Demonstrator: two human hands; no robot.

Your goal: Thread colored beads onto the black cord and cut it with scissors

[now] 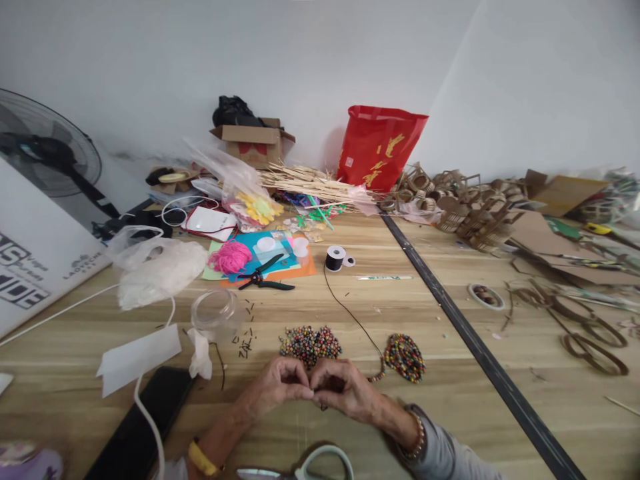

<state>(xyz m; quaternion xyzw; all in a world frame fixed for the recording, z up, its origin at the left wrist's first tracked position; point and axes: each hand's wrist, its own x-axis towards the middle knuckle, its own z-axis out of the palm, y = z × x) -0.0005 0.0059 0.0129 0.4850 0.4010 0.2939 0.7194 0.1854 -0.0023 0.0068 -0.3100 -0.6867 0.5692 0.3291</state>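
My left hand [287,385] and my right hand [347,393] meet fingertip to fingertip low in the middle of the head view, both pinching. Whatever lies between the fingertips is too small to make out; a small dark loop shows just below the right fingers. Directly beyond them spreads a pile of multicoloured beads [311,345]. To the right of my right hand lies a coiled string of beads [405,358]. A black cord [350,313] runs from a spool [335,259] down to a short beaded stretch [379,375] beside that hand. Scissors [323,460] rest at the near edge.
Pliers [260,277] and pink yarn [231,257] lie on coloured sheets. A clear jar [215,313], a plastic bag [155,267] and a black phone-like slab [143,423] are leftward. A dark strip [450,307] crosses the table; a small bead dish [486,297] sits right of it.
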